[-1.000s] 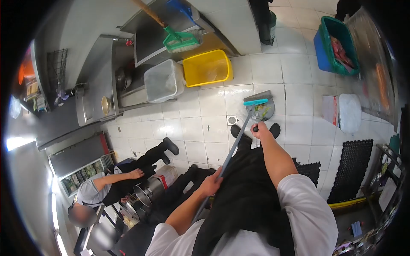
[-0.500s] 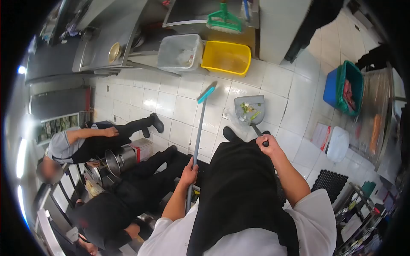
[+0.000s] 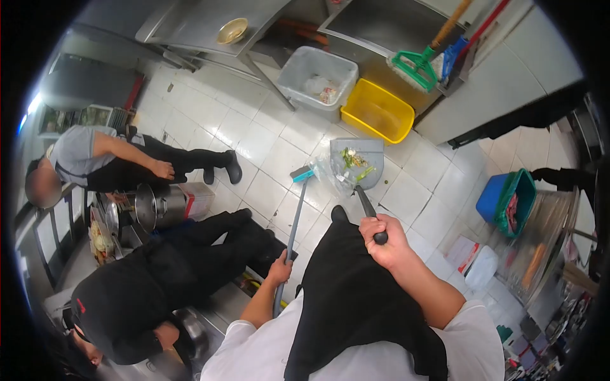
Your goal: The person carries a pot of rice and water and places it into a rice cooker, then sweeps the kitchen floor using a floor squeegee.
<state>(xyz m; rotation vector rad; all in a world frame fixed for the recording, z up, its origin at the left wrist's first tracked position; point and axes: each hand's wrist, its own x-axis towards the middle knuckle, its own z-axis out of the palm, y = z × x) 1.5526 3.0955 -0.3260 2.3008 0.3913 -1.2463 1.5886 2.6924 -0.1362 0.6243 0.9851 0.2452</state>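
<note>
My left hand [image 3: 279, 268] is closed round the grey handle of a broom [image 3: 296, 222]. The broom's teal head [image 3: 303, 173] is low over the white floor tiles, just left of the dustpan. With my right hand [image 3: 384, 242] I grip the black handle of a grey dustpan [image 3: 375, 152]. Food scraps [image 3: 353, 159], green and pale, lie in the pan, and a crumpled clear plastic bag [image 3: 326, 173] hangs at its left edge. Whether the pan touches the floor I cannot tell.
A yellow bin [image 3: 406, 117] and a grey bin [image 3: 302, 73] with rubbish stand beyond the dustpan. Mops [image 3: 416, 68] lean behind. Two people [image 3: 114, 152] are at the left, near a large pot [image 3: 155, 206]. A green-lined blue bin [image 3: 489, 197] stands at right.
The view has turned. The broom head has come closer to the dustpan's left side. The dustpan is nearer the yellow bin, and my right hand has come up closer to the camera.
</note>
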